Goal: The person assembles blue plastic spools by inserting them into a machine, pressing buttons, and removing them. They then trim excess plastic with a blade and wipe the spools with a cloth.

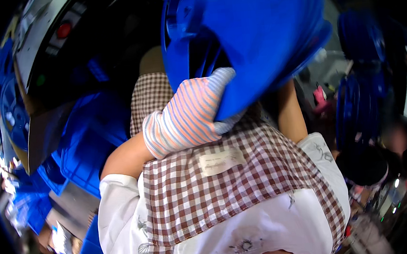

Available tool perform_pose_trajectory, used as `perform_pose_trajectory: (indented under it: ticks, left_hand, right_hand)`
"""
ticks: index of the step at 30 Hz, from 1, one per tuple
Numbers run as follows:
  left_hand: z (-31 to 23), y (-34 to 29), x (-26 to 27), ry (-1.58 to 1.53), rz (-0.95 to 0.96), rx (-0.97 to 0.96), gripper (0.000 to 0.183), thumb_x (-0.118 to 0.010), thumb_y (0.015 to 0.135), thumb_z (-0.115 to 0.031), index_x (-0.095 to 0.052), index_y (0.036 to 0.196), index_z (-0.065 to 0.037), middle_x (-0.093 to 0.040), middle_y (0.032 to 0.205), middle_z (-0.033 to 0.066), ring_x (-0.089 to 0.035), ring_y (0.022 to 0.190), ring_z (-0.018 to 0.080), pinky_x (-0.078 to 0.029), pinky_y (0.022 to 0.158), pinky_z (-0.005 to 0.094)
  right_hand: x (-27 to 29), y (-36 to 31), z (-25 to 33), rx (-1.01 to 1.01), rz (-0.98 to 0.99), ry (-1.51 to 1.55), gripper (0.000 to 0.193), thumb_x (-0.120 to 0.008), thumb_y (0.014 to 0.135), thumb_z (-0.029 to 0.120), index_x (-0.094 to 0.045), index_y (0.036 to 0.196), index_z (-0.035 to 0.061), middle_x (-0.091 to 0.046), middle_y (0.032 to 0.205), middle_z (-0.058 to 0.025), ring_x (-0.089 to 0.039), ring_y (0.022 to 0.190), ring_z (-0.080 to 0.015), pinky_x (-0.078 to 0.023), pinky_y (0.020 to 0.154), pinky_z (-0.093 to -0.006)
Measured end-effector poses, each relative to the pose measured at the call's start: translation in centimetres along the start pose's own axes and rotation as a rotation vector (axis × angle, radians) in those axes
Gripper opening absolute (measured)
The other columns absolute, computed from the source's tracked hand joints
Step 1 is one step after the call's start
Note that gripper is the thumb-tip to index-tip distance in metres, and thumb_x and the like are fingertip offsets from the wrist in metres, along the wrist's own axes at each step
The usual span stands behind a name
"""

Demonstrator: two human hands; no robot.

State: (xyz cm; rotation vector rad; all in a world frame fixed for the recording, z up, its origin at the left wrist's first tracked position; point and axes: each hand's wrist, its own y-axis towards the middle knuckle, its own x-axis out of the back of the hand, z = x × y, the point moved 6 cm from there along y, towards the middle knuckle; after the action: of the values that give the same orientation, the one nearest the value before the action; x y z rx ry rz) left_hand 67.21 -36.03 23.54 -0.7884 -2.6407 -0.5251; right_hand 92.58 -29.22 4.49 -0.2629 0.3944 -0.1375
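A stack of large round blue plastic reels is held up close in front of my body. My left hand, in a glove striped orange, grey and white, is closed on the near left rim. Its thumb lies over the face beside a dark cut-out, and its other fingers go underneath. My bare right forearm reaches up behind the stack, which hides the right hand and its fingers. Several rims show layered at the stack's right side.
Blue crates and an open cardboard box stand to the left. A dark machine with a red button is at the far left. More blue reels stand at the right, near another person.
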Motion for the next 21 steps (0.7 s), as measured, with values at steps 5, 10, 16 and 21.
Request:
perform_pose_trajectory:
  ticks: [5, 10, 16, 21]
  left_hand:
    - [-2.2, 2.0, -6.2, 0.544, 0.346, -0.402, 0.027, -0.061, 0.078, -0.015, -0.057, 0.102, -0.004, -0.064, 0.072, 0.0101, -0.065, 0.063, 0.0258, -0.053, 0.057, 0.0357]
    - [-3.7, 2.6, -6.6, 0.753, 0.338, -0.546, 0.017, -0.058, 0.08, -0.017, -0.058, 0.093, -0.007, -0.062, 0.07, 0.0081, -0.064, 0.061, 0.0218, -0.052, 0.055, 0.0335]
    - [-1.7, 2.8, -7.8, 0.864, 0.447, -0.478, 0.02, -0.054, 0.082, -0.018, -0.055, 0.097, -0.005, -0.062, 0.072, 0.0077, -0.064, 0.063, 0.0215, -0.052, 0.053, 0.0331]
    - [-1.7, 3.3, -7.6, 0.773, 0.45, -0.437, 0.025, -0.054, 0.084, -0.019, -0.054, 0.104, -0.004, -0.065, 0.077, 0.0107, -0.067, 0.069, 0.0245, -0.054, 0.057, 0.0343]
  right_hand:
    - [-5.4, -3.4, 1.7, 0.075, 0.127, 0.077, 0.036, -0.052, 0.095, 0.037, -0.054, 0.114, 0.007, -0.063, 0.093, -0.0055, -0.06, 0.078, -0.0159, -0.051, 0.068, -0.0312]
    - [-7.7, -4.1, 3.5, 0.139, 0.182, 0.11, 0.036, -0.052, 0.094, 0.037, -0.054, 0.115, 0.0072, -0.063, 0.094, -0.006, -0.06, 0.077, -0.0158, -0.051, 0.068, -0.0309]
    - [-8.2, -3.7, 4.5, 0.137, 0.203, 0.138, 0.037, -0.053, 0.094, 0.038, -0.054, 0.116, 0.0074, -0.063, 0.095, -0.0065, -0.059, 0.077, -0.0157, -0.051, 0.067, -0.0305]
    - [-8.5, -3.3, 4.6, 0.125, 0.214, 0.152, 0.038, -0.054, 0.093, 0.038, -0.053, 0.116, 0.0076, -0.063, 0.095, -0.0069, -0.059, 0.077, -0.0156, -0.051, 0.067, -0.0302]
